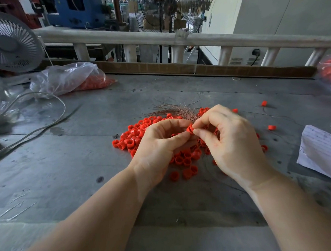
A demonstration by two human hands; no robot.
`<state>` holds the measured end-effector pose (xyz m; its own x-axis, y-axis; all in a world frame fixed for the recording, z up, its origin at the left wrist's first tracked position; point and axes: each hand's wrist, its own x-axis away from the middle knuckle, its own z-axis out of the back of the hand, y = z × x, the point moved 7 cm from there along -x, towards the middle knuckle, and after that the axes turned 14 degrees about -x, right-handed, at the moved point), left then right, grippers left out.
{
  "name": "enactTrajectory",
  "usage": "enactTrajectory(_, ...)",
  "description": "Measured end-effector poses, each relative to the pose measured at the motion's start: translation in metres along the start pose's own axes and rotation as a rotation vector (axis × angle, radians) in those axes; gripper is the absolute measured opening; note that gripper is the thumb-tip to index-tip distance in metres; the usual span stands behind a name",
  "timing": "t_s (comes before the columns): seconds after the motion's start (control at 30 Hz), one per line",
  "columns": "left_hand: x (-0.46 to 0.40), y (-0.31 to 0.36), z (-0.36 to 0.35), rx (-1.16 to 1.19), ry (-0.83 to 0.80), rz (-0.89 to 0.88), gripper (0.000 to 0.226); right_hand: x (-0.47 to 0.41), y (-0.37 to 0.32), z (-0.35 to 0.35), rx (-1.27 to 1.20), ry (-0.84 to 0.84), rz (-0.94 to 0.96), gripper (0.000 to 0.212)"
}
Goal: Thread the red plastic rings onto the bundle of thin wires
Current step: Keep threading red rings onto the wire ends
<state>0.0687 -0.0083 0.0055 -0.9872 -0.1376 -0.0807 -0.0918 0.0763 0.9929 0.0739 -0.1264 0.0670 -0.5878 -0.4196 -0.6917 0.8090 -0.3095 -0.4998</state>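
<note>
A heap of small red plastic rings [131, 136] lies on the grey metal table [70, 170] in the middle of the head view. Above the heap, my left hand [158, 145] and my right hand [229, 139] meet fingertip to fingertip. Between them they pinch one red ring [190, 128]. A bundle of thin coppery wires [171, 109] fans out up and to the left from behind the fingertips. Which hand grips the wire bundle is hidden by the fingers.
A clear bag of red rings [76, 80] lies at the back left beside a white fan [8, 41] and a loose cable [44, 125]. Another bag of rings [330, 70] sits at the right edge. White paper [325, 152] lies right. Stray rings [271, 127] dot the table.
</note>
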Motion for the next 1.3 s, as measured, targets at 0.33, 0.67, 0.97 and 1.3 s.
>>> enactTrajectory(0.33, 0.0010, 0.0008, 0.0005, 0.004, 0.024, -0.008, 0.018, 0.0010, -0.0016, -0.0016, 0.069, -0.001, 0.029, 0.004)
enactTrajectory(0.67, 0.0007, -0.0004, 0.0018, -0.027, 0.022, 0.000, 0.017, 0.0005, 0.0024, -0.0019, -0.014, -0.026, -0.016, 0.002)
enactTrajectory(0.97, 0.0025, 0.0004, 0.0021, 0.014, 0.060, -0.002, 0.017, 0.0017, 0.0012, -0.0038, -0.003, -0.011, -0.005, 0.001)
enactTrajectory(1.3, 0.0028, 0.0008, -0.0004, 0.074, 0.064, 0.019, 0.025, 0.0026, 0.0026, -0.0033, -0.001, 0.003, -0.012, 0.001)
